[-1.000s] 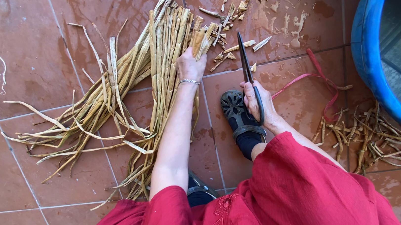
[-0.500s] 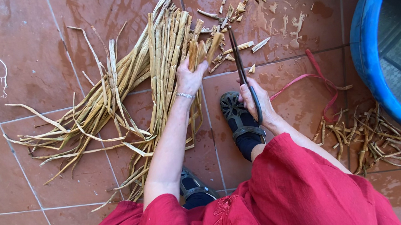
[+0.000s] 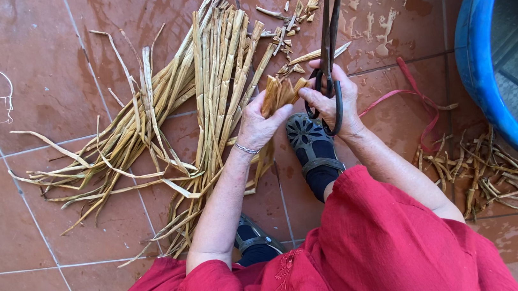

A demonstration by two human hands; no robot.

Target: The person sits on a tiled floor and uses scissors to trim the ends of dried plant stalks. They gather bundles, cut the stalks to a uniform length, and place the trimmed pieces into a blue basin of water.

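My left hand grips a small bunch of dried stalks by their cut ends, lifted just above the floor. My right hand holds long dark scissors by the handles, blades pointing away and nearly closed, its thumb and fingers also touching the same bunch. Both hands meet over my sandalled foot. A big pile of long dried stalks fans out on the tiles to the left of my left arm.
A blue tub stands at the right edge. Short cut stalk pieces lie below it, and scraps lie beyond the hands. A pink ribbon trails on the tiles. A white string bit lies far left.
My left hand picked a bunch out of the pile and drew it back towards me. My right hand lifted the scissors off the floor and came to meet the bunch.
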